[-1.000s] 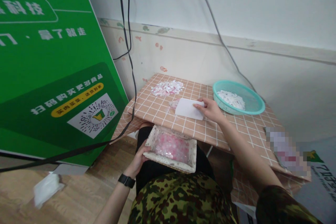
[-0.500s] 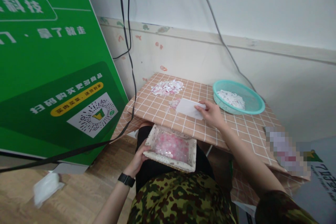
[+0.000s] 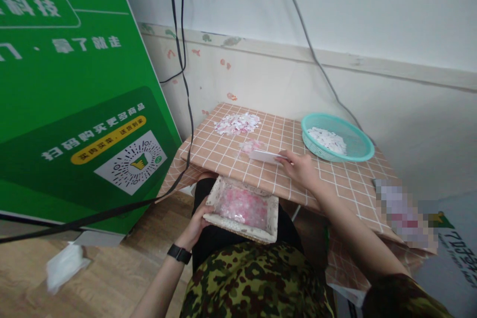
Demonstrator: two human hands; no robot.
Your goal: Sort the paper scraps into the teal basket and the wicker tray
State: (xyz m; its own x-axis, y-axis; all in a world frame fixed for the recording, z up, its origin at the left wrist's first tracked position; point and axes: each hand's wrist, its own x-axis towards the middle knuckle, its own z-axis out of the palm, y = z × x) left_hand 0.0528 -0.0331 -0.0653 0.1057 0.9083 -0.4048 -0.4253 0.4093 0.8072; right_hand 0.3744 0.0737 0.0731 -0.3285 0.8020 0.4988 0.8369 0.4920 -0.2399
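Note:
My left hand (image 3: 199, 219) grips the left end of a whitish, rough-walled rectangular tray (image 3: 275, 218), held over my lap just under the table's edge. Pink and clear small pieces (image 3: 242, 204) lie in it. Over the table, my right hand (image 3: 301, 166) pinches a white card (image 3: 265, 156) by its right end, tilted so that it looks narrow. By the card's left end is a small patch of pinkish-white bits (image 3: 250, 146) on the cloth. Farther back sits a larger heap of white and pink pieces (image 3: 237, 123).
A turquoise basket (image 3: 359, 145) with white pieces stands at the table's right back. The table (image 3: 208, 151) has a brown checked cloth. Black cables (image 3: 189, 109) hang at the left beside a green panel (image 3: 74, 89). A blurred packet (image 3: 397, 208) lies at the right edge.
The white card has tipped from lying nearly flat to a steeper angle, uncovering more of the pinkish bits. My right hand has turned with it; the left hand and tray stay put.

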